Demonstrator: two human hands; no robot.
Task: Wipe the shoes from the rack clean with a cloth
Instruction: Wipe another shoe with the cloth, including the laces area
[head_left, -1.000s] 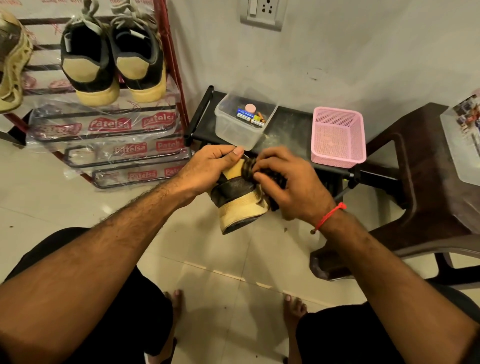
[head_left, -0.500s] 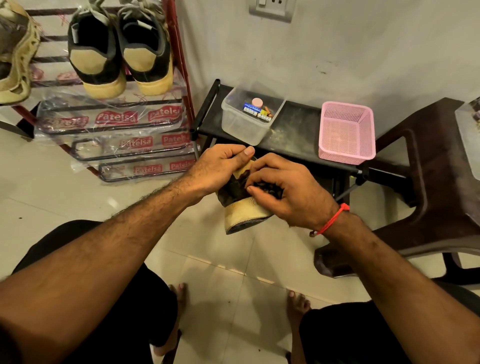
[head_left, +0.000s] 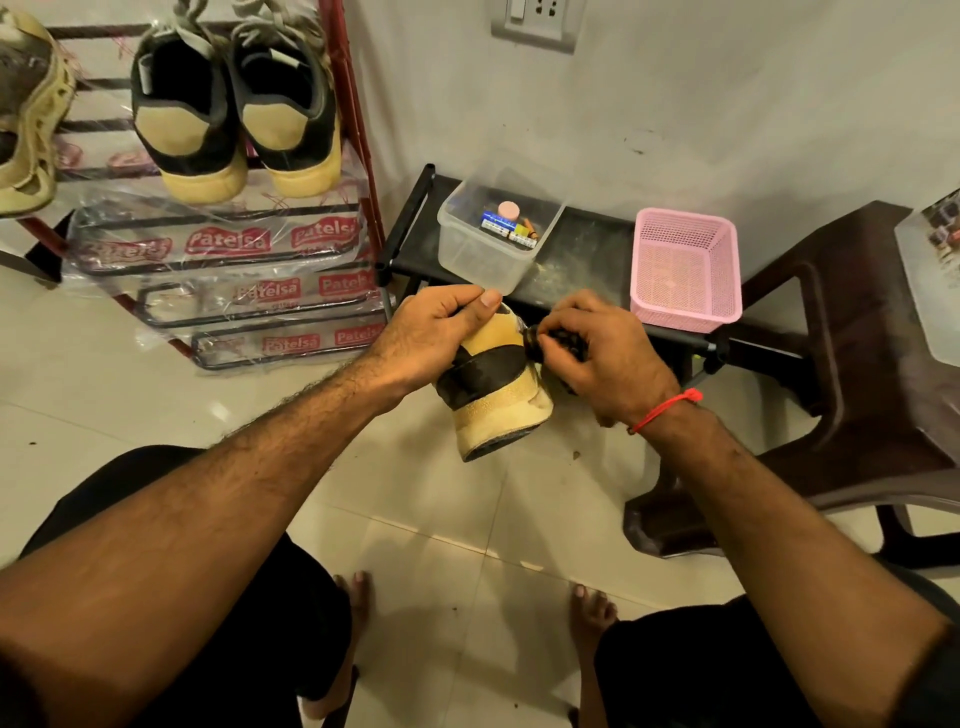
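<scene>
My left hand (head_left: 434, 332) grips a black and tan shoe (head_left: 496, 395) in the air, heel toward me, thumb across its top. My right hand (head_left: 605, 358) pinches a bunched dark cloth (head_left: 553, 343) and presses it against the shoe's upper right side. Most of the cloth is hidden under my fingers. Two matching black and tan shoes (head_left: 234, 109) stand on the top shelf of the red shoe rack (head_left: 358, 130) at the upper left, heels toward me. A worn beige shoe (head_left: 26, 130) lies at the rack's left edge.
A low black shelf (head_left: 587, 254) against the wall carries a clear tub (head_left: 493, 234) with small items and a pink mesh basket (head_left: 685, 270). A dark brown plastic chair (head_left: 841, 374) stands at the right. My bare feet rest on the pale tiled floor (head_left: 441, 545).
My right hand with the cloth has slid to the right and up along the shoe, exposing more of the heel. The left hand keeps its grip.
</scene>
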